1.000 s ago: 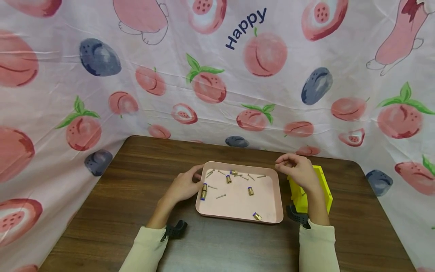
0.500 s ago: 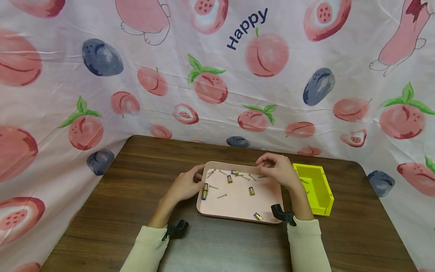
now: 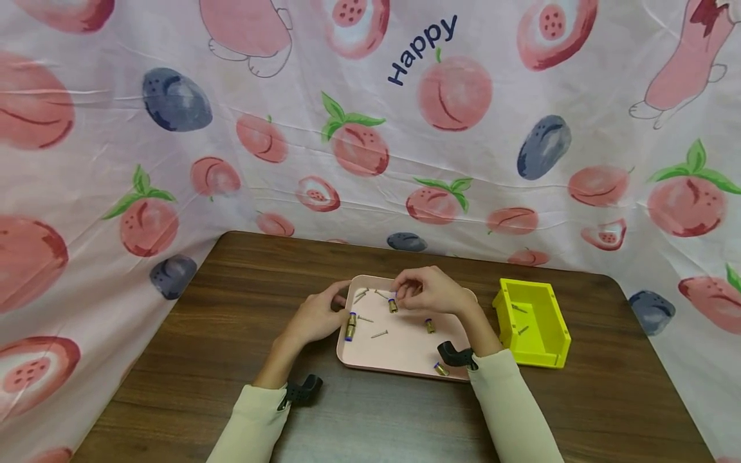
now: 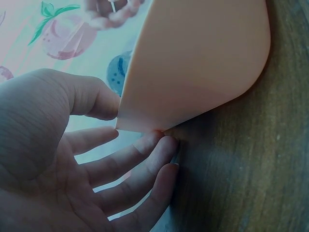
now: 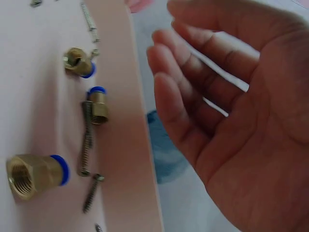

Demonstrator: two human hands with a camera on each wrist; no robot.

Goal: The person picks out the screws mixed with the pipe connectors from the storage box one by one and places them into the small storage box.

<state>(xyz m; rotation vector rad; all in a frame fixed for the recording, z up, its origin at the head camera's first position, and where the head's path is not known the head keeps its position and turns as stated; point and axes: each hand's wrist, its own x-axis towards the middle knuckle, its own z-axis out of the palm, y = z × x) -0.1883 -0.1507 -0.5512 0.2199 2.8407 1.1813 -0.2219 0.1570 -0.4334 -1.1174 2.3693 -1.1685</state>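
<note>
My left hand (image 3: 314, 315) holds the left edge of a shallow pink tray (image 3: 399, 355); in the left wrist view its thumb is at the rim and its fingertips are against the outer wall. Over the tray's far side hovers my right hand (image 3: 433, 292), fingers loosely bent with nothing visible between them. Several brass push-in fittings with blue collars lie in the tray, one fitting (image 3: 393, 306) close by the right fingertips. Small screws, such as this screw (image 3: 379, 334), are scattered among them. The right wrist view shows a fitting (image 5: 34, 176) and screws near the tray wall, beside the hand.
A yellow bin (image 3: 558, 315) with a couple of screws (image 3: 523, 330) inside stands on the wooden table (image 3: 278, 257) right of the tray. Behind the table hangs a fruit-patterned cloth (image 3: 359, 212). Black wrist mounts sit at both cuffs.
My right hand has moved left from beside the yellow bin, across the tray's far side to the fittings and screws there. My left hand has stayed at the tray's left edge.
</note>
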